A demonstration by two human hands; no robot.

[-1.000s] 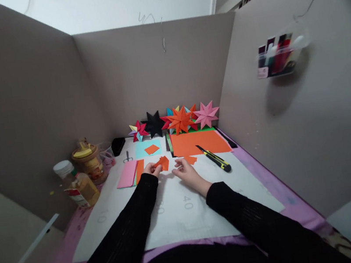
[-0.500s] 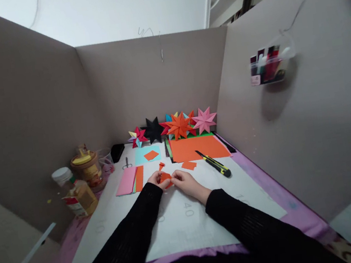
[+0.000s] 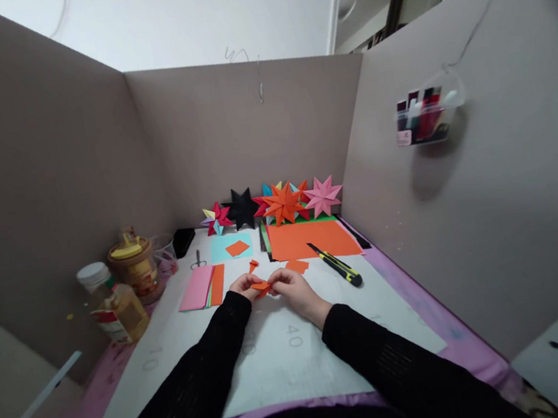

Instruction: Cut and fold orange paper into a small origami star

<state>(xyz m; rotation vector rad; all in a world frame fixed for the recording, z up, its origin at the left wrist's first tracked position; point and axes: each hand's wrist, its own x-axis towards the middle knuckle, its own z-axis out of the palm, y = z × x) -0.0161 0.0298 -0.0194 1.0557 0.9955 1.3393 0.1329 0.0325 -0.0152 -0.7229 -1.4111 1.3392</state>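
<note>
My left hand [image 3: 241,286] and my right hand [image 3: 291,286] meet over the white mat [image 3: 280,350], both pinched on a small folded orange paper piece [image 3: 261,287]. Two loose orange scraps lie close by: a tiny one [image 3: 253,265] just beyond my left hand and a larger one [image 3: 297,266] beyond my right hand. Behind them lies a big orange sheet [image 3: 310,239] and a light blue sheet [image 3: 225,249] with an orange square [image 3: 237,248] on it.
A yellow-black utility knife [image 3: 334,264] lies right of my hands. Pink and orange sheets [image 3: 201,287] are stacked to the left, small scissors [image 3: 196,259] behind them. Bottles and jars [image 3: 120,294] stand far left. Several paper stars [image 3: 278,202] line the back wall. Cardboard walls enclose the desk.
My right hand came in from beside the left and joined it on the orange piece. The piece is drawn a little nearer to me and looks folded smaller. The camera tilted slightly.
</note>
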